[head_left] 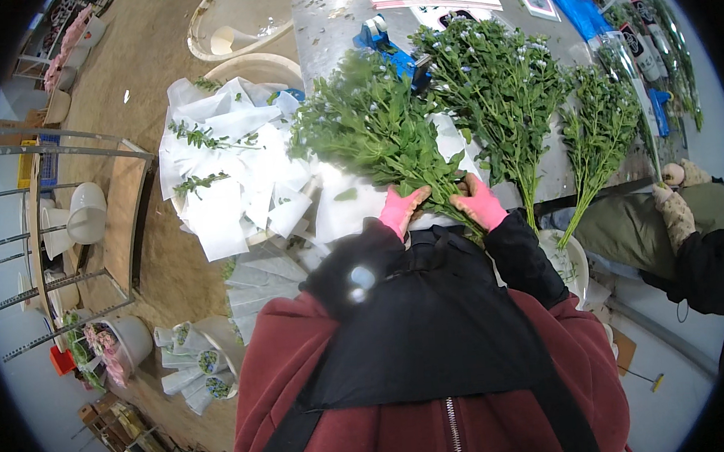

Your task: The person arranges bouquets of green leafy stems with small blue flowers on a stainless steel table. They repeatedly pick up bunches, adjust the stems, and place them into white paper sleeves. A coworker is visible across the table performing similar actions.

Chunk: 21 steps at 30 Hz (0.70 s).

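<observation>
Both my hands wear pink gloves and are closed at the near edge of the metal table (325, 33). My left hand (402, 210) grips a bunch of leafy green stems with small pale flowers (372, 126) from its left side. Around the lower stems of the same bunch, my right hand (481, 202) is closed from the right. The leafy tops fan out to the far left over the table. White wrapping paper (349, 212) lies under the bunch. Some fingers are hidden behind leaves and stems.
More flower bunches (495, 93) lie to the right, stems overhanging the edge. Beyond stands a blue tape dispenser (397, 58). A bin heaped with white paper (238, 167) stands left, near a metal rack (129, 215). At the right, a co-worker's patterned-gloved hand (674, 211) holds a stem.
</observation>
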Each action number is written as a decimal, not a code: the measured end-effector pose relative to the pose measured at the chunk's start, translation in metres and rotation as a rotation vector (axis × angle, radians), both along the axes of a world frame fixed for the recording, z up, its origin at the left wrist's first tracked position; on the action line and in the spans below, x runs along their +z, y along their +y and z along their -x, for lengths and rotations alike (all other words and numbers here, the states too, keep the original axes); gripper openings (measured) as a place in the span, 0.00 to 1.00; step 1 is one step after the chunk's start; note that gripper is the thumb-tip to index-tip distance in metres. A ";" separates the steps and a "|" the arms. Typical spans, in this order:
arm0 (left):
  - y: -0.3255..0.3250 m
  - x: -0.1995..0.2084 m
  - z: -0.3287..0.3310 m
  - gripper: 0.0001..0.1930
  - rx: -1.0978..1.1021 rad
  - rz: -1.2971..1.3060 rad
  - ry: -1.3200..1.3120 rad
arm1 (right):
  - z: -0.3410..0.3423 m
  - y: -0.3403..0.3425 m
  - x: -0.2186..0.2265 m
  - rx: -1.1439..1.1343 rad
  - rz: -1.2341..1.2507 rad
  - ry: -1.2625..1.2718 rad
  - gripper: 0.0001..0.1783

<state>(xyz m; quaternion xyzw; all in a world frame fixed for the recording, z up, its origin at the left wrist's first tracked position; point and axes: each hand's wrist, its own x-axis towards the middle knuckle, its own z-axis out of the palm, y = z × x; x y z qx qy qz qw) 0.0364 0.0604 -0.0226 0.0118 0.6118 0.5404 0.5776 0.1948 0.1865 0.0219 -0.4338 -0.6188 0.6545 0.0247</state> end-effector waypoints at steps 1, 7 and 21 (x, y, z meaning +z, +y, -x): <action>0.001 -0.008 0.001 0.51 -0.039 0.049 0.057 | 0.001 -0.004 0.002 0.033 -0.075 -0.073 0.35; 0.003 -0.044 -0.004 0.52 0.046 -0.073 0.240 | 0.003 -0.018 0.004 0.087 -0.211 -0.155 0.42; -0.007 -0.018 0.001 0.20 -0.036 -0.202 0.053 | 0.003 -0.038 0.022 0.023 -0.857 0.069 0.23</action>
